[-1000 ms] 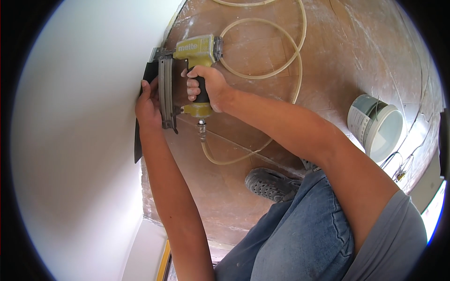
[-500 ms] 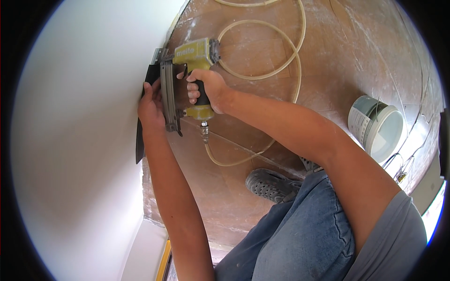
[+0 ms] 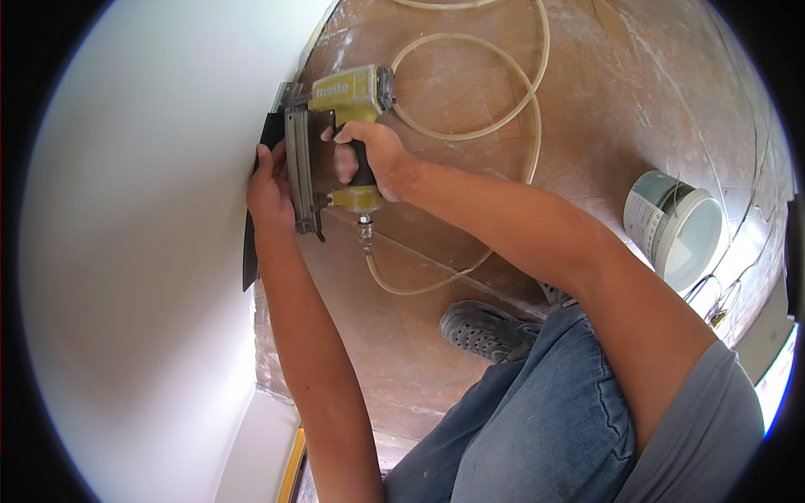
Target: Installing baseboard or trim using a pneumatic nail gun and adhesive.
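My right hand (image 3: pixel 376 158) is wrapped round the black grip of a yellow-green pneumatic nail gun (image 3: pixel 356 90). The gun's nose meets the far part of a black skirting board (image 3: pixel 251 250), which runs along the foot of the white wall. My left hand (image 3: pixel 270 191) holds that board against the wall, its thumb at the upper edge; the other fingers are partly hidden behind the gun's long magazine (image 3: pixel 300 168). From the fitting under the grip, a pale air hose (image 3: pixel 411 292) curves away over the floor.
The white wall (image 3: pixel 142 210) fills the left side. Loops of hose lie on the dusty brown floor (image 3: pixel 587 109). To the right, a white bucket (image 3: pixel 650 214) lies tipped on its side near loose wires (image 3: pixel 719 303). My grey clog (image 3: pixel 486 329) stands below the hose.
The nail gun has shifted very slightly upward in the picture, and the fingers of my right hand on the grip are now blurred. My left hand stays nearly in place.
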Motion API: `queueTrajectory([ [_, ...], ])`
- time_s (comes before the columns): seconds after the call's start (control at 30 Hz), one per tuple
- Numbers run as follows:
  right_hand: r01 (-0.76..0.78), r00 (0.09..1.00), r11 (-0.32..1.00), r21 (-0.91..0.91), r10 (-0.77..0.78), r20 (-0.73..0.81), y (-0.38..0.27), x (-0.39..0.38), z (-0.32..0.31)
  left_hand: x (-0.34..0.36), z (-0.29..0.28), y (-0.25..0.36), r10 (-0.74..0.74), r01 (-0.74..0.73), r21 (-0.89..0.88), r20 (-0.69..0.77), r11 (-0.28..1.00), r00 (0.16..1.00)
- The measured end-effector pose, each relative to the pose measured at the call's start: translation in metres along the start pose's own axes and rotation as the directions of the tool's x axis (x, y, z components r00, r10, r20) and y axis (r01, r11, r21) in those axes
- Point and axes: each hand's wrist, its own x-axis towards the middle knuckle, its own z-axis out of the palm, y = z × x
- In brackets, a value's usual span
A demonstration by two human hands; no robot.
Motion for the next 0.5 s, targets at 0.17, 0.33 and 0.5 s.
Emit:
queueTrajectory([
  [0.17, -0.077, 0.997, 0.988, 0.130, 0.074, 0.026, -0.002, 0.002, -0.006, 0.000, -0.001, -0.001, 0.026, -0.026, -0.016, 0.003, 1.000, 1.000],
  [0.33, -0.074, 0.996, 0.991, 0.115, 0.067, 0.063, -0.002, 0.000, -0.007, -0.001, 0.002, 0.000, 0.038, -0.038, 0.028, -0.002, 0.999, 0.999],
  [0.5, -0.090, 0.996, 0.994, 0.062, 0.089, 0.017, -0.006, -0.008, -0.001, -0.006, 0.011, 0.008, 0.180, -0.110, 0.337, -0.183, 0.935, 0.967],
])
